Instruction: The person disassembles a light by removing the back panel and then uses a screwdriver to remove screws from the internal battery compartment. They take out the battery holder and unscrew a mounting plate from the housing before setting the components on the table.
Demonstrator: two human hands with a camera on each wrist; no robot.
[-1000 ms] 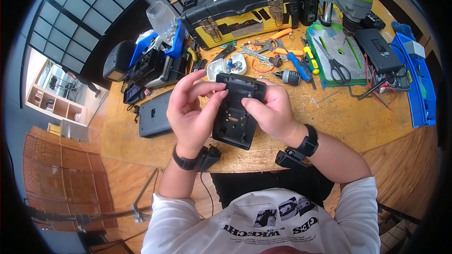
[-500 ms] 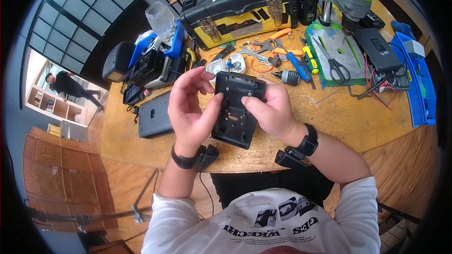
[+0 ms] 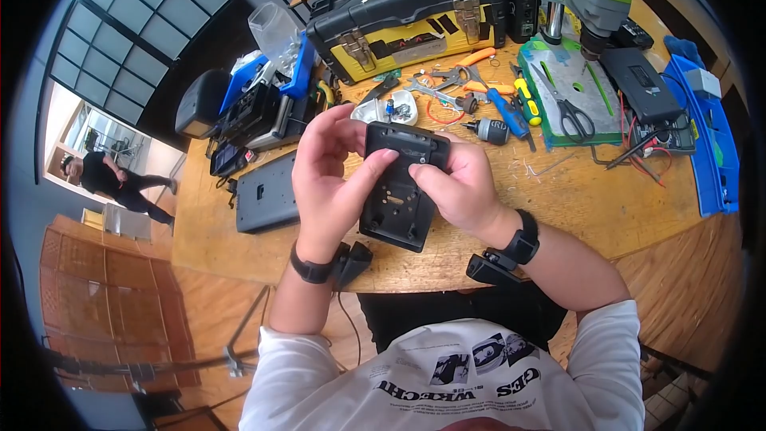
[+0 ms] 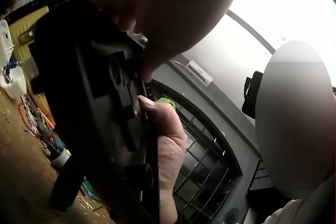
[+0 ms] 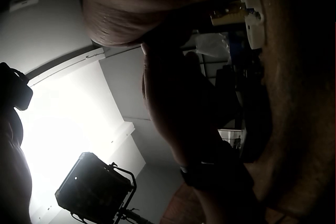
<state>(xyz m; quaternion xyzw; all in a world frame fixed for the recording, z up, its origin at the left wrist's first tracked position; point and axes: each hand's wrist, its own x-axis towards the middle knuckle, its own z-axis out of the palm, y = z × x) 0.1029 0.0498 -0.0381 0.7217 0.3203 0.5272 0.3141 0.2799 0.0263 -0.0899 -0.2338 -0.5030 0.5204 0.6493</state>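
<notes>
A black plastic housing shell point(image 3: 399, 207), its hollow side with posts and holes facing up, is held above the table in the head view. My right hand point(image 3: 467, 191) grips its right edge, thumb laid over the inside and fingers underneath. From the left, my left hand point(image 3: 327, 179) has its thumb on the shell's inner face near the top, with the other fingers curled at the upper left edge, partly hidden. The left wrist view shows the shell point(image 4: 84, 103) large and dark from the side. In the right wrist view the hands are mostly in shadow.
Behind the shell is a white tray point(image 3: 407, 112) of small parts. A similar black case point(image 3: 266, 195) lies at left. Scissors point(image 3: 573, 116), screwdrivers point(image 3: 511, 116) and pliers are scattered before a yellow-black toolbox point(image 3: 415, 40). A green drill press point(image 3: 594, 0) stands at right.
My left fingertips have come away from the shell's upper edge and curled back, and the left thumb has slid further onto its inner face. In the background, a person has walked into view.
</notes>
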